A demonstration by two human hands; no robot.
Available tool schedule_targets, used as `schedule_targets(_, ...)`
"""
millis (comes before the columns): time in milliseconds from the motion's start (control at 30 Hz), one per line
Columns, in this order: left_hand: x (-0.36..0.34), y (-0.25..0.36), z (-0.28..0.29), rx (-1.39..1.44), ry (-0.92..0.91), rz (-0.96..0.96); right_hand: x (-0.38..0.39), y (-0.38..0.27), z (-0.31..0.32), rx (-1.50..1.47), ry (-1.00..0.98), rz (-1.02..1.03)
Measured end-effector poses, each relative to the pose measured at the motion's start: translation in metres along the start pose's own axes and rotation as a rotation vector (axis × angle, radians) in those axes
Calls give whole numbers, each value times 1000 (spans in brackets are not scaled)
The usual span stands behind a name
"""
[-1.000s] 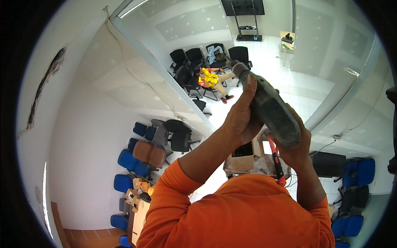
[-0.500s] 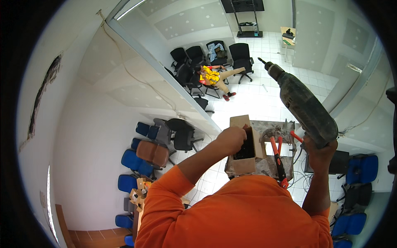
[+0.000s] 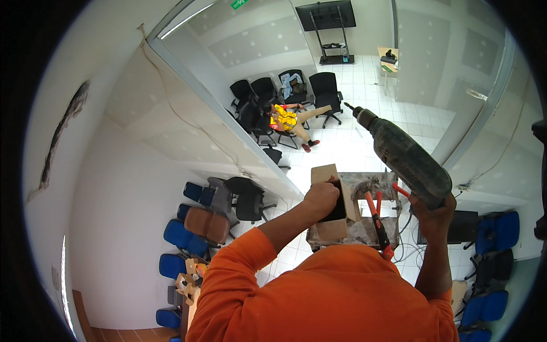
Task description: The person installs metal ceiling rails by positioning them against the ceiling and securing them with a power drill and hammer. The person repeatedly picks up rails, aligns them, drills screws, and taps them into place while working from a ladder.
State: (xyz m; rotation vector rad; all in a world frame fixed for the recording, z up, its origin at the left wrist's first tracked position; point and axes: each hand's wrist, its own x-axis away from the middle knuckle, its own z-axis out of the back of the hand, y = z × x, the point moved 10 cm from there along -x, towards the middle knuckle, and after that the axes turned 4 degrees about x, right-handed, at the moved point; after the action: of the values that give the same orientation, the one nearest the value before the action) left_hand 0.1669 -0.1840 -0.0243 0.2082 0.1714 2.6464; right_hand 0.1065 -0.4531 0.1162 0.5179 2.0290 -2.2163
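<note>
My right hand (image 3: pixel 434 210) grips the dark, dusty power drill (image 3: pixel 407 159) by its rear end, holding it up at the right with the bit pointing up and leftward. My left hand (image 3: pixel 322 199) reaches into an open cardboard box (image 3: pixel 332 229), fingers curled and partly hidden, so what they hold cannot be made out. The box sits on a stained metal platform (image 3: pixel 364 231). Beside it lie red-and-black handled pliers (image 3: pixel 377 219), a metal hammer-like tool (image 3: pixel 364 188) and another red handle (image 3: pixel 400 188).
A person in a yellow vest (image 3: pixel 285 118) reclines among black chairs (image 3: pixel 325 85) beyond the partition. Blue, brown and black chairs (image 3: pixel 176 233) line the left wall, with more (image 3: pixel 496 233) at the right. Loose cables (image 3: pixel 410 251) trail below the platform. A screen on a stand (image 3: pixel 326 17) stands at the back.
My left hand has let go of the drill and moved down into the box. My right hand has swung the drill out to the right and now holds it alone.
</note>
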Motion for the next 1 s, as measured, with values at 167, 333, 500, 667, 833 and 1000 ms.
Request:
schedule_targets(167,0,-5,-13,121,-21,63,-2,-22,4,370,63,147)
schedule_targets(333,2,-5,-7,18,-16,82,-6,-15,-5,18,-8,96)
schedule_targets(500,1,-6,-7,110,3,11,-7,-5,0,-108,-5,46)
schedule_targets(667,3,-3,-18,60,-24,-34,-10,-13,17,102,93,103)
schedule_targets(833,7,4,-9,50,19,-66,-15,-1,29,66,158,26)
schedule_targets(1000,14,-1,-4,159,-8,0,-17,5,29,102,165,96)
